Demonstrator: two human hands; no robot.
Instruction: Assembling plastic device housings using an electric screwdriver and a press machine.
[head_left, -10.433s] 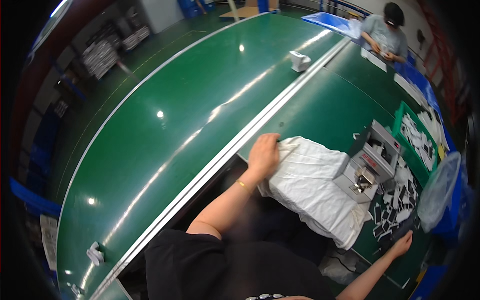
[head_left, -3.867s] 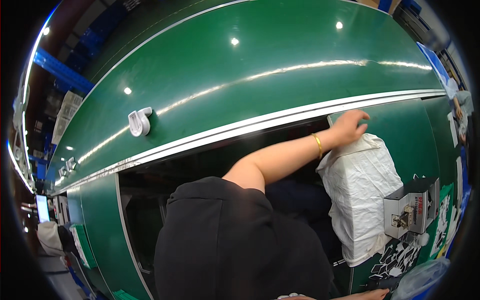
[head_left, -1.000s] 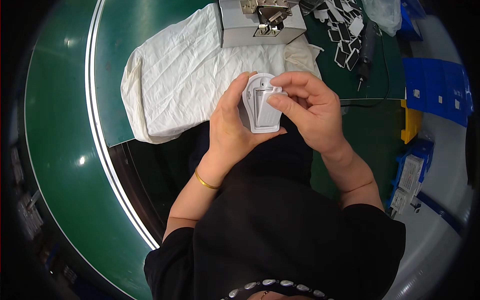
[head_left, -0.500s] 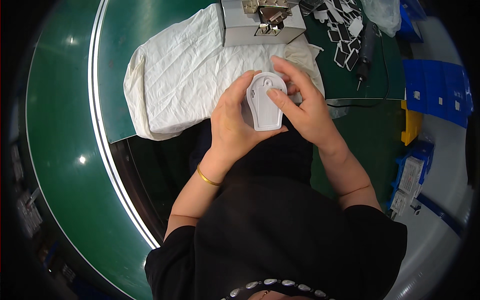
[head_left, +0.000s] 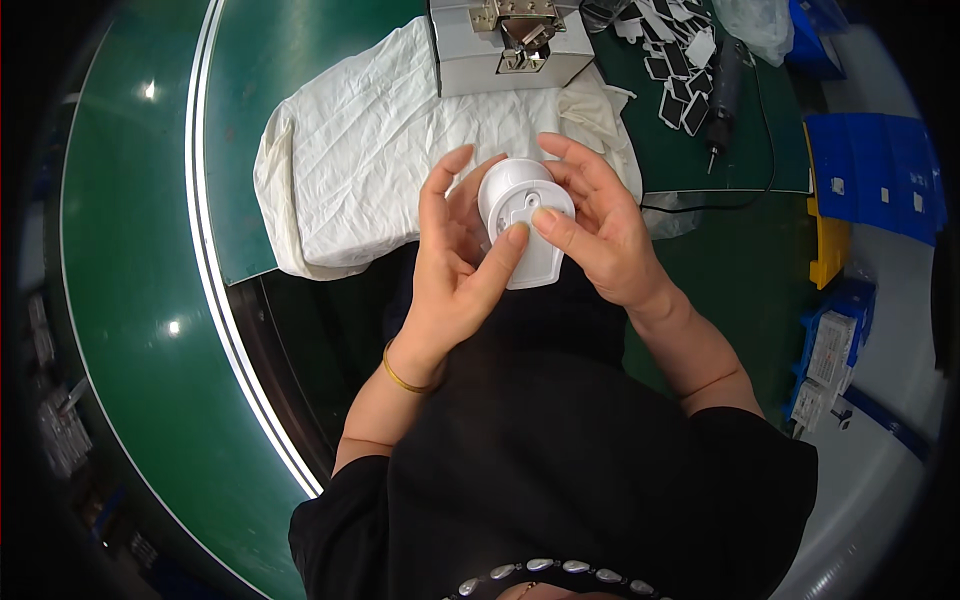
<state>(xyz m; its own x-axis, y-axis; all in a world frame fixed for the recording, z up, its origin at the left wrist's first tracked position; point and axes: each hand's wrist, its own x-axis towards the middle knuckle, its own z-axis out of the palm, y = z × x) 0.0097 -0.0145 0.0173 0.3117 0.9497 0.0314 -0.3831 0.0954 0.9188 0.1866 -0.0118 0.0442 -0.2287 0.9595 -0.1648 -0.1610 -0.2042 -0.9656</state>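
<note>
Between my two hands is a white plastic housing [head_left: 537, 262], held up in front of my body near the cloth's front edge. It has a round, cup-like end facing away from me and a flat, tapered face with a recess toward me. My left hand [head_left: 455, 265] holds its left side, thumb pressed on the flat face and index finger raised off it. My right hand [head_left: 605, 235] grips the right side, its thumb on the face near a small hole. The fingers behind the housing are partly hidden.
A white cloth [head_left: 350, 150] covers part of the green table [head_left: 235, 215]. On it stands a grey box with a metal fixture [head_left: 515, 70]. At the far right lie several black-and-white flat parts [head_left: 680, 75] and a corded electric screwdriver [head_left: 725, 105]. Blue bins [head_left: 865, 180] stand right.
The housing has tipped, so its round far end now shows, and it sits slightly lower. My left thumb has moved onto its face, and my left index finger has lifted.
</note>
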